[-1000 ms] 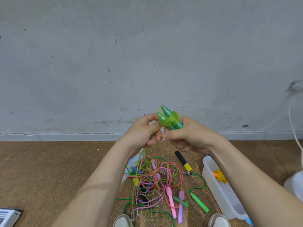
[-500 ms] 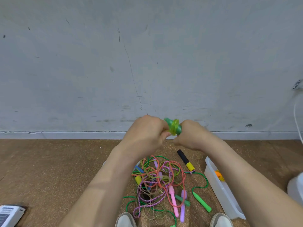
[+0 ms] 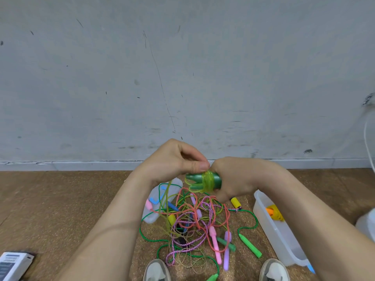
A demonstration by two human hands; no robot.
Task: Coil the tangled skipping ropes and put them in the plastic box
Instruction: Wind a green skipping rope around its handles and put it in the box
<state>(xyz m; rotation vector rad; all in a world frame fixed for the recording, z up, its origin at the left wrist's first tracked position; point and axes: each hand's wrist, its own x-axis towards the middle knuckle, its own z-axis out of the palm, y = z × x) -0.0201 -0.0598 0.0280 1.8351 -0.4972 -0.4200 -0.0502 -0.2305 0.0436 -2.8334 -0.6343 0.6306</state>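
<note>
The right hand (image 3: 239, 179) is closed round a pair of green handles (image 3: 194, 177), with several turns of yellow-green rope (image 3: 207, 181) wound on them just past its fingers. The left hand (image 3: 174, 161), just above, pinches that rope, and its slack hangs below the grip into the tangle (image 3: 194, 224). Below and right of the grip, the plastic box (image 3: 269, 222) holds one coiled rope (image 3: 275, 212). Most of the work looks undone.

Two green handles (image 3: 194, 177) were glossy, smooth plastic. The yellow-green cord (image 3: 208, 181) was translucent, shiny plastic. The pink-and-purple rope (image 3: 169, 258) was matt braided fibre. The plastic box (image 3: 267, 226) was milky and smooth. The floor (image 3: 60, 199) was coarse, grainy, matt; the wall (image 3: 182, 67) matt and scuffed.
</note>
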